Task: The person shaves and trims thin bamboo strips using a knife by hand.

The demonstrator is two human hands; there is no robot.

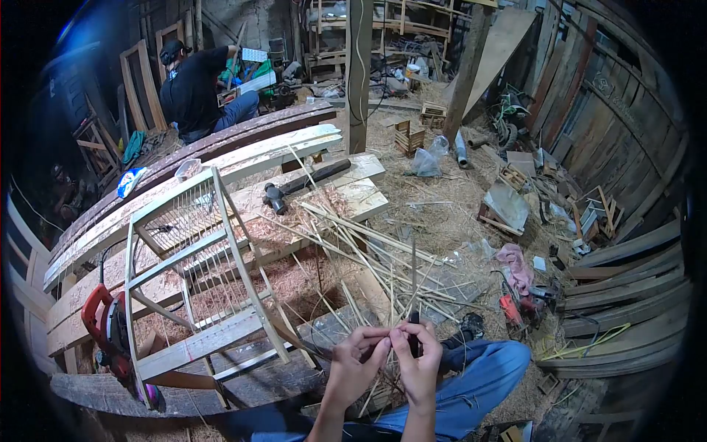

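My right hand (418, 362) is closed around the dark handle of a knife (414, 276), whose thin blade points up and away from me. My left hand (358, 362) is beside it, thumb and fingers pinched together and almost touching the right thumb. Whatever lies between the left fingers is too small to make out. Just beyond both hands is a loose pile of thin wooden sticks (368, 254). A wooden frame (236, 258) strung with rows of thin rods leans to the left of my hands.
A hammer (275, 197) lies on shavings-covered planks (357, 195). A red power tool (110, 331) stands at the left. One person (195, 92) sits at the back left. A wooden post (359, 81) rises ahead. Tools and a pink cloth (514, 265) lie at the right.
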